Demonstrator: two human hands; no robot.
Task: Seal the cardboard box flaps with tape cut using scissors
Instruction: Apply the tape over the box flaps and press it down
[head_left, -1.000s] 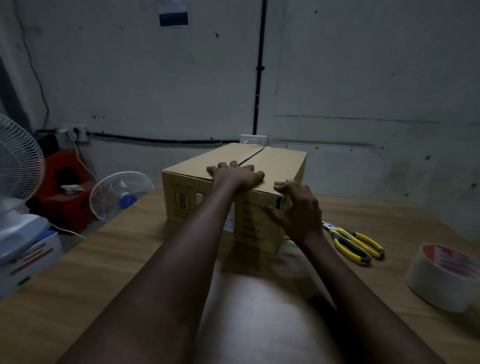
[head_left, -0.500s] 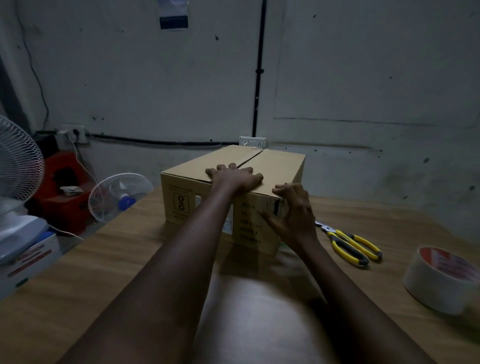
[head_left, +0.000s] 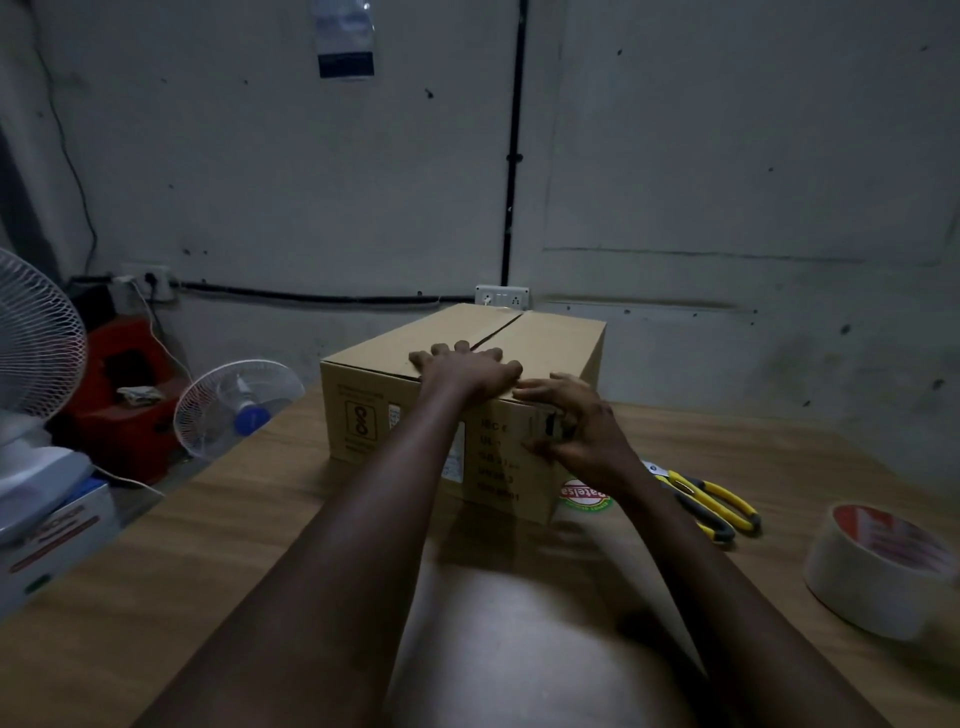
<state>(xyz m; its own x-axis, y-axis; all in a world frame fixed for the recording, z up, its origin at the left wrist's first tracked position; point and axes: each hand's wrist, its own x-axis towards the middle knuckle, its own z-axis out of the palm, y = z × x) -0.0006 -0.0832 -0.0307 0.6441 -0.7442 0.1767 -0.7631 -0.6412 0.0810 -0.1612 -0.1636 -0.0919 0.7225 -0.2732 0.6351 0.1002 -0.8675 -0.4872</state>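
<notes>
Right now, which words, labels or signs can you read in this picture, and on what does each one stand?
"atelsa", roughly, partly hidden: red-and-green sticker on the table.
Printed lines and framed symbol on the cardboard box: too blurred to read.
Red label inside the tape roll: unreadable.
Red lettering on the white carton at left: too blurred.
Paper on the wall: unreadable.

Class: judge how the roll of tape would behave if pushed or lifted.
The roll of tape lies flat on the table, so a push would probably slide it, not roll it. Its open centre probably offers fingers an easy hold.
</notes>
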